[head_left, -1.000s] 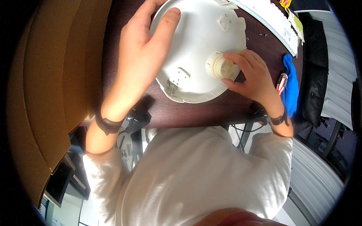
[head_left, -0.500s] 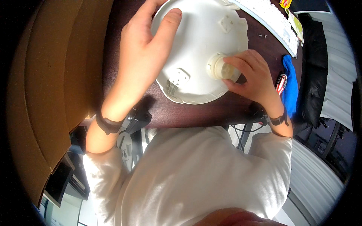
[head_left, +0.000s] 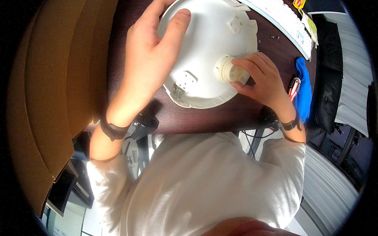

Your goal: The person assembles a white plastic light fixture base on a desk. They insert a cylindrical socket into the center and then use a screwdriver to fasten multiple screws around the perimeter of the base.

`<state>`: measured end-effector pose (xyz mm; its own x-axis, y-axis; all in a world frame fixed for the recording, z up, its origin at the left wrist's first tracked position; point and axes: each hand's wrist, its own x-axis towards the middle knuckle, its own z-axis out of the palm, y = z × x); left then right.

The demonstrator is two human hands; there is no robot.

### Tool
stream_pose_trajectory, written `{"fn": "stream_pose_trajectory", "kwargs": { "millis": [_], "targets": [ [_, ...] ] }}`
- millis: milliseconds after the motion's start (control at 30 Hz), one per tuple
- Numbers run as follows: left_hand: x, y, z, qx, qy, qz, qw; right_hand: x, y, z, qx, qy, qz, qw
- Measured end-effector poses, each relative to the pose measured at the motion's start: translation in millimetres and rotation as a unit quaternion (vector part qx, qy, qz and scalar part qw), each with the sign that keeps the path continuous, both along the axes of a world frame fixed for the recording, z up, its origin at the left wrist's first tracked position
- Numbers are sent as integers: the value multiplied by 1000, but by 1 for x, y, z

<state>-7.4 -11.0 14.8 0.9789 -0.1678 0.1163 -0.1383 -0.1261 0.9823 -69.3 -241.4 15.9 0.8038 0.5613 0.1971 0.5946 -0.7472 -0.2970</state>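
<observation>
Hands (head_left: 151, 45) (head_left: 263, 76) grip, left on white cover (head_left: 204, 43), right around cream cylinder (head_left: 228, 70)

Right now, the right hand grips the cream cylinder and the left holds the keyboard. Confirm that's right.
No: the head view shows the left hand holding the round white cover, not the keyboard. The right hand does grip the cream cylinder.

1. Desk (head_left: 204, 120), dark red-brown, light sheening towards its 6 o'clock edge
2. Brown board (head_left: 47, 78), 9 to 10 o'clock
3. Black padding (head_left: 327, 74), 2 o'clock
4. White folded cloth (head_left: 354, 59) beyond it, more at 4 o'clock
</observation>
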Motion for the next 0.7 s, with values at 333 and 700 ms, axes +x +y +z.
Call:
{"fn": "stream_pose_trajectory", "kwargs": {
  "millis": [333, 700],
  "targets": [
    [0, -1, 0, 11, -18, 2, 1000, -2, 0, -6, -9, -19, -14, 1000],
    [-1, -1, 3, 17, 0, 1, 1000, -1, -1, -4, -28, -27, 17, 999]
  ]
}}
